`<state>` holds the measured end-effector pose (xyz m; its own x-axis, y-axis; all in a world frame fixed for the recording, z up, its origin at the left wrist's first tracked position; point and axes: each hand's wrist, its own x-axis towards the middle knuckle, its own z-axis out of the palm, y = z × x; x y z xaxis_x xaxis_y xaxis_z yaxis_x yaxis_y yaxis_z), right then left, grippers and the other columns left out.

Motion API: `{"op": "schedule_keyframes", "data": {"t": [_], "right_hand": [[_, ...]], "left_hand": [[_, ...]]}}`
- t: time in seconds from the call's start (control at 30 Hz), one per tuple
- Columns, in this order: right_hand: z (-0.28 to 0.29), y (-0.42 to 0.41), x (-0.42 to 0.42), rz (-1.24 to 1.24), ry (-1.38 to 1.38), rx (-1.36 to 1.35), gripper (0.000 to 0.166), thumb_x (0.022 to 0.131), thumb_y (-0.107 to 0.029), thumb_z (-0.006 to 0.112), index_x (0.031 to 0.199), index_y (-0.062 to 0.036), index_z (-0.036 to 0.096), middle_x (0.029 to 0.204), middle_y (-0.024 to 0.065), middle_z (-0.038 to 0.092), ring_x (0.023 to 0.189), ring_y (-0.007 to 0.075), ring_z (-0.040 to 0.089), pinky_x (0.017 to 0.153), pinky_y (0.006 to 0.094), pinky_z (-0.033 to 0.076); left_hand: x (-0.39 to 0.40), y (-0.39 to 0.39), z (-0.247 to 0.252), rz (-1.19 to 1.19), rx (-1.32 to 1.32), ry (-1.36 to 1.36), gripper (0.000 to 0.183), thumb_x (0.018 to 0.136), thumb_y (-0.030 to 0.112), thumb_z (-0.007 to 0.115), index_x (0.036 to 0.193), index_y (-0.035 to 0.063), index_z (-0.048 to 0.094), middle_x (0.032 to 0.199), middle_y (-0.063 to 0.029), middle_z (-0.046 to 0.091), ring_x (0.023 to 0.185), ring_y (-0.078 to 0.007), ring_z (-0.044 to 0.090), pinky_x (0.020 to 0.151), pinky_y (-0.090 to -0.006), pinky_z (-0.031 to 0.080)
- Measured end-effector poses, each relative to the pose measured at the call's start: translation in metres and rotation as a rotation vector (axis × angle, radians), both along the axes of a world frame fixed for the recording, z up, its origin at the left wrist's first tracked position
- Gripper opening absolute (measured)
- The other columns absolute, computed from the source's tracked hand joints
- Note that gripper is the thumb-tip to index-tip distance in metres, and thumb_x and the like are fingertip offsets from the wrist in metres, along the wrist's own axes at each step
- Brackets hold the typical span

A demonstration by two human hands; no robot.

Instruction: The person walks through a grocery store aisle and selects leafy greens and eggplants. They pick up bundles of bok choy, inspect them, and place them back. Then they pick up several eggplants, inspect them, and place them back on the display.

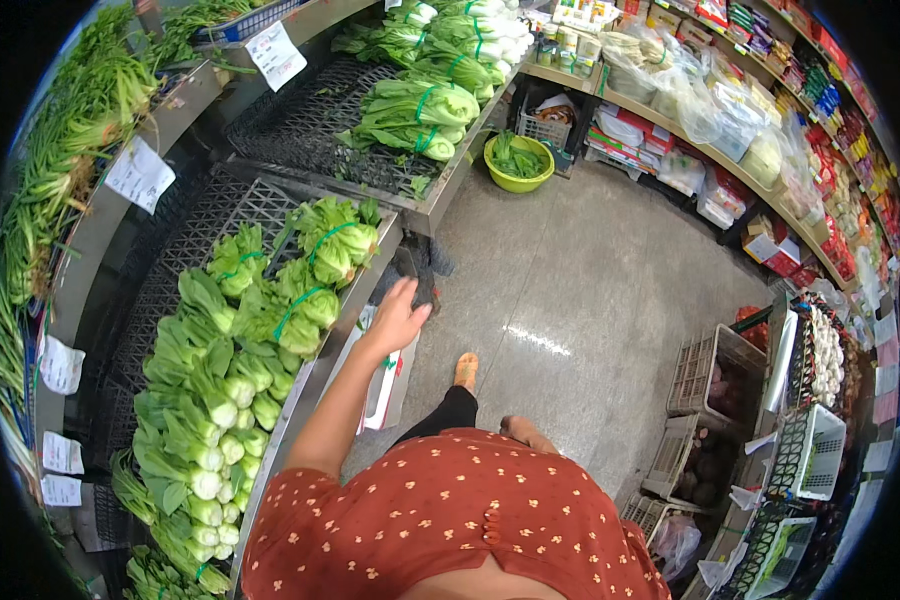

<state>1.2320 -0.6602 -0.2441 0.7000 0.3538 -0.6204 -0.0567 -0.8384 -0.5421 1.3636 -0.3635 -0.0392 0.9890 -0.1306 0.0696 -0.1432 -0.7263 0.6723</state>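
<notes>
My left hand (399,319) reaches forward beside the metal edge of a vegetable shelf, holding nothing, its thumb apart from the fingers. Nearest to it are lettuce bunches (307,319) bound with green tape. Piles of bok choy (221,450) lie on the same shelf, closer to my body. Below the hand, a white box (382,390) with red marks stands on the floor. What looks like my right hand (526,431) shows low in front of my patterned blouse, partly hidden by it. I cannot make out its fingers or anything in them.
Farther ahead, more taped leafy greens (427,112) lie on a black mesh shelf (300,112). A yellow-green basin (520,169) of leaves sits on the grey floor (570,277). Along the right, plastic crates (697,375) hold produce beneath shelves of packaged goods. Spring onions (52,180) line the far left.
</notes>
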Motion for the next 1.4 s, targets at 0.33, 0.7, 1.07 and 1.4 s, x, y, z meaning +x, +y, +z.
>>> {"op": "schedule_keyframes", "data": {"t": [0.33,0.7,1.07,1.4], "right_hand": [[-0.153,-0.163,0.039,-0.495,0.168,-0.403,0.026,0.072,-0.022,0.061,0.09,-0.0035,0.067,0.097,0.023,0.063,0.092,0.0363,0.062,0.074,0.0408,0.049],[0.014,-0.153,0.126,-1.078,0.094,-0.164,0.02,0.074,-0.014,0.054,0.078,0.0008,0.067,0.071,0.0152,0.067,0.064,0.0202,0.065,0.064,0.0334,0.051],[-0.113,-0.263,0.237,-0.512,0.199,-0.138,0.035,0.071,-0.034,0.061,0.071,0.0005,0.065,0.074,0.0233,0.061,0.07,0.0323,0.059,0.065,0.0396,0.048],[-0.036,-0.365,0.5,-0.756,-0.123,0.101,0.021,0.076,-0.016,0.056,0.079,0.0014,0.066,0.073,0.0155,0.066,0.063,0.0184,0.064,0.061,0.0316,0.05]], "left_hand": [[0.342,-0.032,0.064,0.233,0.252,-0.27,0.067,0.087,0.034,0.051,0.14,0.004,0.023,0.148,-0.023,0.008,0.138,-0.0378,0.002,0.107,-0.0549,0.012],[0.468,-0.024,0.004,0.552,0.294,-0.478,0.064,0.089,0.039,0.046,0.142,0.0125,0.022,0.147,-0.0236,0.007,0.137,-0.0395,0.001,0.101,-0.0636,0.007],[0.494,-0.023,0.002,0.681,0.384,-0.357,0.056,0.092,0.041,0.04,0.14,0.0154,0.029,0.148,-0.0184,0.013,0.137,-0.0363,0.01,0.102,-0.06,0.012],[0.49,-0.04,0.009,1.023,0.315,-0.211,0.062,0.09,0.037,0.047,0.142,0.012,0.023,0.148,-0.0196,0.013,0.137,-0.0353,0.01,0.106,-0.0569,0.014]]}}
